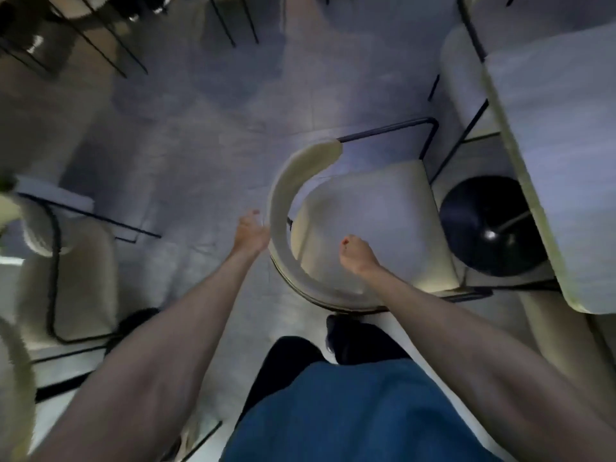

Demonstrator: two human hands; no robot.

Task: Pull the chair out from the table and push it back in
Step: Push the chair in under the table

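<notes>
The chair (363, 208) has a cream seat, a curved cream backrest (278, 208) and a thin dark metal frame. It stands on the floor facing the white-topped table (560, 155) at the right, its seat front close to the table's black round base (483, 225). My left hand (251, 233) is at the outer left side of the backrest, fingers apart, touching or nearly touching it. My right hand (358, 255) hovers over the seat inside the backrest curve, fingers curled with nothing in them. My right forearm crosses above the backrest.
A second cream chair (66, 278) stands at the left, and another (463, 75) is tucked against the table at the upper right. Dark thin-legged furniture (110, 38) fills the top left. My dark shoe (346, 338) is just behind the chair on the grey floor.
</notes>
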